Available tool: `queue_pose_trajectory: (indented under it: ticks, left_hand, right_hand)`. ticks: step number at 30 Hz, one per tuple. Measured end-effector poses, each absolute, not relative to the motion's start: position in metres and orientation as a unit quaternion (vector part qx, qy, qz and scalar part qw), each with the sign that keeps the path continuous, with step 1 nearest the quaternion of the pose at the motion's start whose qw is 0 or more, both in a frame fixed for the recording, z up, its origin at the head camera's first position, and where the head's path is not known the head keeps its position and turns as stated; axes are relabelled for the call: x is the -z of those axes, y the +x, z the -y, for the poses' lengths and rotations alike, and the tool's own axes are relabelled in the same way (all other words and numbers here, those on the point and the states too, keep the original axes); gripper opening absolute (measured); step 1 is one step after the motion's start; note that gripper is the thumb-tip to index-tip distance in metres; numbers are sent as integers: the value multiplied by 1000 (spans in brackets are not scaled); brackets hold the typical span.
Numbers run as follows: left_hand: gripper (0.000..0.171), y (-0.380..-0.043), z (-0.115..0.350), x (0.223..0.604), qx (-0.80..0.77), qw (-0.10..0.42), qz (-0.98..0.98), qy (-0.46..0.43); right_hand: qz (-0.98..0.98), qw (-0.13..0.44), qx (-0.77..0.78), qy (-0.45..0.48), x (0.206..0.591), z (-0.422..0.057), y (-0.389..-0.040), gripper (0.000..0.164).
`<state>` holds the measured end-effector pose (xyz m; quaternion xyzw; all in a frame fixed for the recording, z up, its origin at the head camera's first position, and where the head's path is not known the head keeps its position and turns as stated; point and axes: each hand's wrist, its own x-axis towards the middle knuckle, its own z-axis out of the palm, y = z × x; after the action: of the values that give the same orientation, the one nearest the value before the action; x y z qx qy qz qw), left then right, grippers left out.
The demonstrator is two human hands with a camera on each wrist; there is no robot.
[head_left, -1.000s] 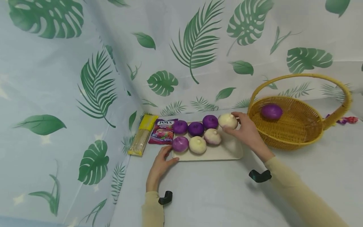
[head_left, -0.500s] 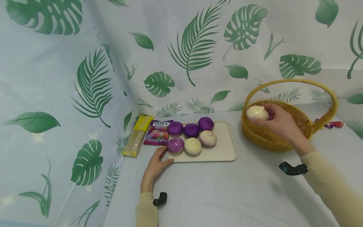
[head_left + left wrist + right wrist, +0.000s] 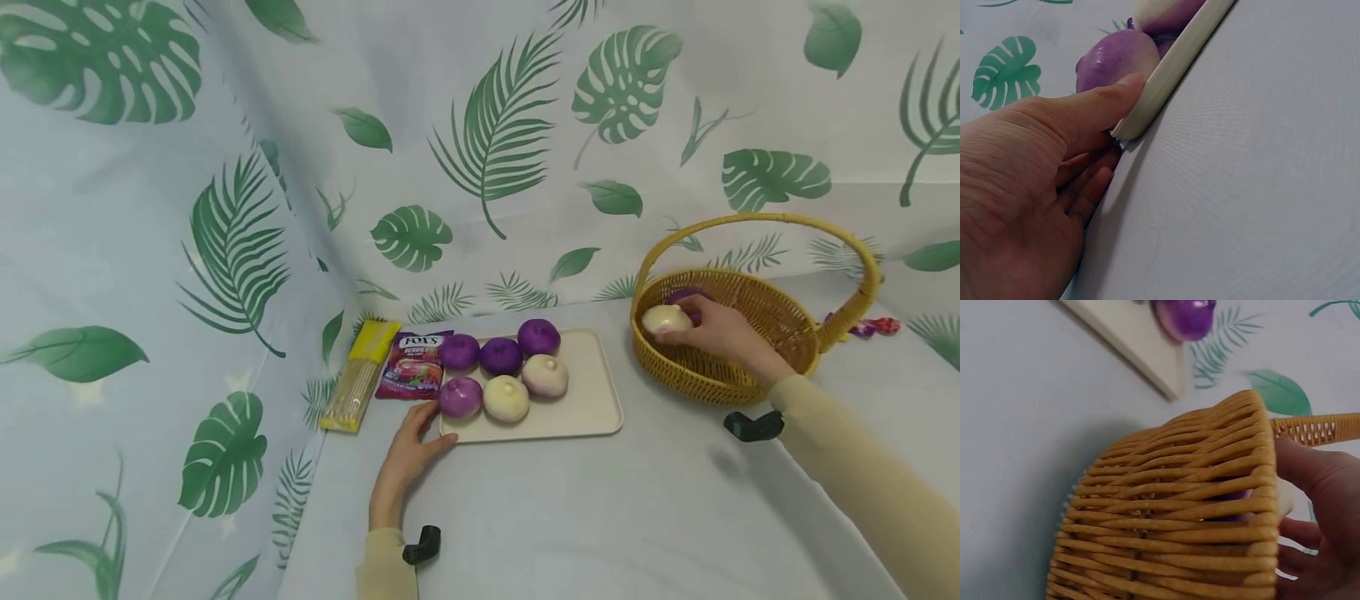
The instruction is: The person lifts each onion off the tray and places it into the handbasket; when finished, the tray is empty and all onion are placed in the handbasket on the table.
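My right hand (image 3: pixel 720 335) holds a white onion (image 3: pixel 663 320) between thumb and fingers, inside the left end of the wicker basket (image 3: pixel 686 382). A purple onion (image 3: pixel 687 295) lies behind it, partly hidden. In the right wrist view the basket's woven wall (image 3: pixel 1166 519) covers most of the held onion. My left hand (image 3: pixel 408 447) grips the near left corner of the cream tray (image 3: pixel 588 379), its thumb on the rim in the left wrist view. Purple onions (image 3: pixel 501 357) and two paler ones (image 3: pixel 506 399) stand in two rows on the tray's left part.
A red-purple FOX'S candy bag (image 3: pixel 412 367) and a yellow-ended pack of sticks or noodles (image 3: pixel 360 375) lie left of the tray. Wrapped candies (image 3: pixel 876 326) sit right of the basket, whose tall handle (image 3: pixel 757 218) arches above it. Leaf-printed cloth (image 3: pixel 495 150) rises behind.
My right hand has carried the white onion rightward from above the tray to the basket, then lowered it inside. The left hand has stayed at the tray's corner.
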<state>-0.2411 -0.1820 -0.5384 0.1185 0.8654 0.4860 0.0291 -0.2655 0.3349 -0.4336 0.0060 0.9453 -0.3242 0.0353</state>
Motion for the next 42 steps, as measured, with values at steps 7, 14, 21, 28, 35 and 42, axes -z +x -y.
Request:
queue_pose_trajectory:
  ticks: [7, 14, 21, 28, 35, 42]
  left_hand:
    - [67, -237, 183, 541, -476, 29, -872, 109]
    - [67, -239, 180, 540, -475, 25, -871, 122]
    - [67, -237, 179, 540, -477, 20, -870, 125]
    - [68, -239, 183, 541, -478, 18, -869, 127]
    - [69, -243, 187, 541, -474, 17, -872, 122]
    - [68, -244, 181, 543, -486, 25, -866, 118]
  right_hand:
    - [-952, 54, 301, -22, 437, -334, -277, 91]
    - [-953, 64, 293, -37, 445, -343, -281, 88]
    - [-950, 47, 306, -42, 436, -347, -272, 84]
    - [-937, 33, 347, -1, 409, -337, -250, 81]
    - [-910, 6, 414, -27, 394, -282, -227, 74]
    - [-890, -11, 443, -105, 422, -219, -226, 73]
